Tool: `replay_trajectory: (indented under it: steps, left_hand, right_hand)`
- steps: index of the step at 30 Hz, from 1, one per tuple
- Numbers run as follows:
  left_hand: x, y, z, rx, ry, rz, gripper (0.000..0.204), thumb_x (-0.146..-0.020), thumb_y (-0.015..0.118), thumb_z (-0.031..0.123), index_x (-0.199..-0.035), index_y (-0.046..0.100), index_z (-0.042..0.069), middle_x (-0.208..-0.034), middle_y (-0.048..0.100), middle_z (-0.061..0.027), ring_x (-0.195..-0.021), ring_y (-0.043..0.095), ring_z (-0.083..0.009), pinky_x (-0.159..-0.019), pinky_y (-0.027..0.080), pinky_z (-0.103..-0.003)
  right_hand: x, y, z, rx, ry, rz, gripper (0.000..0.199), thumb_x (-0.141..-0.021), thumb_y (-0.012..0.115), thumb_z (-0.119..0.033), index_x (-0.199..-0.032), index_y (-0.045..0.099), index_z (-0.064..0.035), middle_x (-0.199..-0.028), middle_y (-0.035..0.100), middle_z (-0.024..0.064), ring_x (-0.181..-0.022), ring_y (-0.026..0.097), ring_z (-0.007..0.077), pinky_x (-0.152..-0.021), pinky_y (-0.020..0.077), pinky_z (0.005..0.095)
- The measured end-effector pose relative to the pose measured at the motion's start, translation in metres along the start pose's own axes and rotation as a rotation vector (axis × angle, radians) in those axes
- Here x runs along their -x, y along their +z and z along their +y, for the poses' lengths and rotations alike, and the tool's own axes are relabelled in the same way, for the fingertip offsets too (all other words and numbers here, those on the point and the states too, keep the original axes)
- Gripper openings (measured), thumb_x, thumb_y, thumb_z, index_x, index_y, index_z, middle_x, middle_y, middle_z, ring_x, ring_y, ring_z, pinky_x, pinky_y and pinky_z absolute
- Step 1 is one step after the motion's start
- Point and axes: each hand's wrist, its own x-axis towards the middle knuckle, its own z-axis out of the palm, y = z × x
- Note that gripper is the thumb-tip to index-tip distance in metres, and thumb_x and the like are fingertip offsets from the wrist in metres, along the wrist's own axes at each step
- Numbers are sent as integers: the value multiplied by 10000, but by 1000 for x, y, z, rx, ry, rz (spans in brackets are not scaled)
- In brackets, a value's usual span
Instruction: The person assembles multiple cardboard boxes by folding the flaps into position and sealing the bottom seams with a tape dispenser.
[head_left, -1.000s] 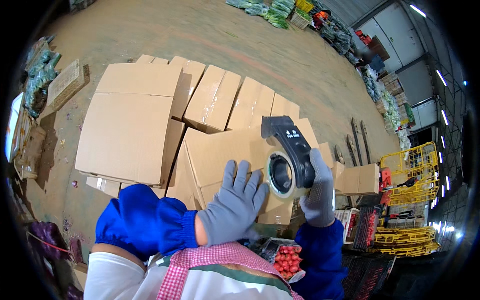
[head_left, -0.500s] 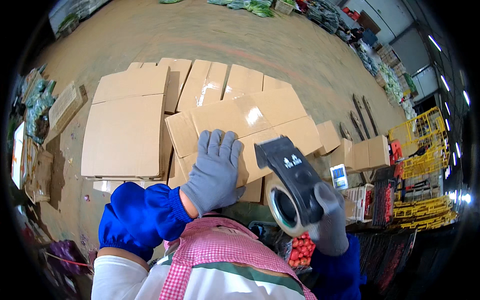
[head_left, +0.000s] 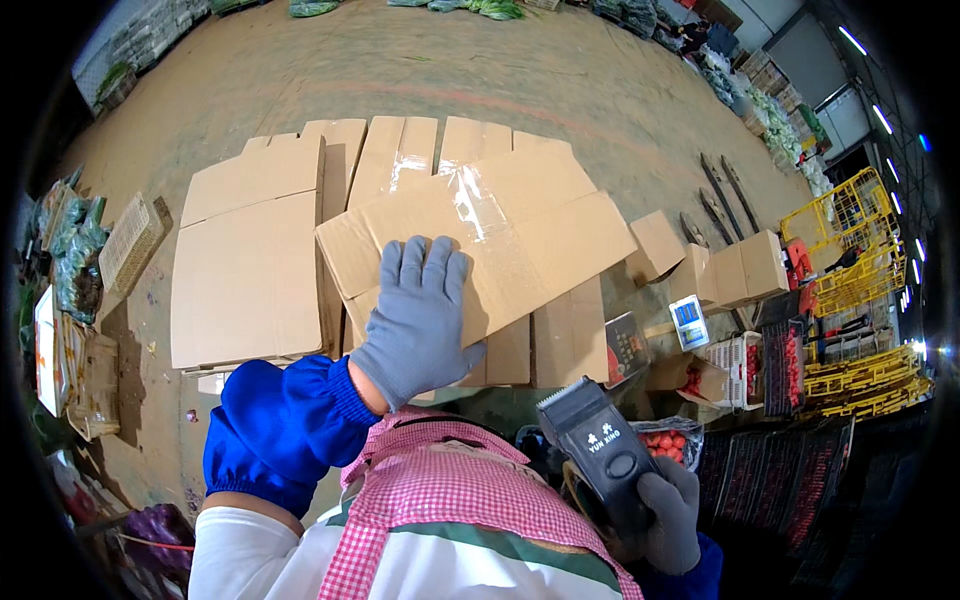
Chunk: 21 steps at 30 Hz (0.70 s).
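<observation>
A brown cardboard carton (head_left: 545,250) lies at a slant over other cardboard, a shiny strip of clear tape (head_left: 478,205) across its middle. My left hand (head_left: 415,320), in a grey glove, rests flat on the carton's near left part, fingers stretched out. In my gloved right hand (head_left: 670,515) is a black tape dispenser (head_left: 600,450) with a toothed front edge. It is held low by my apron (head_left: 450,490), apart from the carton. The dispenser's tape roll is mostly hidden behind its body.
Flattened cartons (head_left: 250,265) lie left of and beneath the slanted one. To the right stand small open boxes (head_left: 655,245), crates of red produce (head_left: 735,360) and yellow metal racks (head_left: 850,290). A bag of tomatoes (head_left: 670,440) sits beyond the dispenser. A wicker basket (head_left: 130,245) lies at left.
My right hand has drawn the tape dispenser down toward my body, farther from the carton, and turned it. My left hand stays flat on the carton. The whole view has shifted slightly.
</observation>
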Motion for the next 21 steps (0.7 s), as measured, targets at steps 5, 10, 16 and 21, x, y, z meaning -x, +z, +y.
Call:
replay_trajectory:
  steps: [5,10,16,21]
  left_hand:
    - [1,1,1,13,13,33,896,-673,730,482,-1295,417,-81,-1354,389,-291,-1268,351,-478,-1098,188,-560]
    - [-6,-11,8,89,52,84,859,-624,770,400,-1251,444,-89,-1270,444,-269,-1198,417,-440,-1041,309,-514]
    - [-10,-18,9,65,85,41,824,-591,780,359,-1201,476,-104,-1223,473,-261,-1119,471,-407,-966,393,-450]
    - [-14,-10,7,22,64,45,844,-576,784,349,-1208,469,-112,-1226,472,-267,-1115,473,-403,-962,393,-447]
  right_hand:
    - [-49,6,49,-52,0,55,228,-738,627,-217,-826,604,-8,-737,596,68,-639,562,154,-571,442,262]
    - [-98,16,79,178,-370,-34,286,-838,621,-243,-734,584,21,-633,556,105,-535,505,179,-548,432,335]
    - [-138,42,71,135,-240,-32,365,-841,646,-294,-754,608,59,-608,583,107,-553,503,115,-520,408,309]
    - [-141,69,87,-456,31,-28,295,-862,638,-255,-816,658,36,-759,651,57,-655,581,109,-589,461,274]
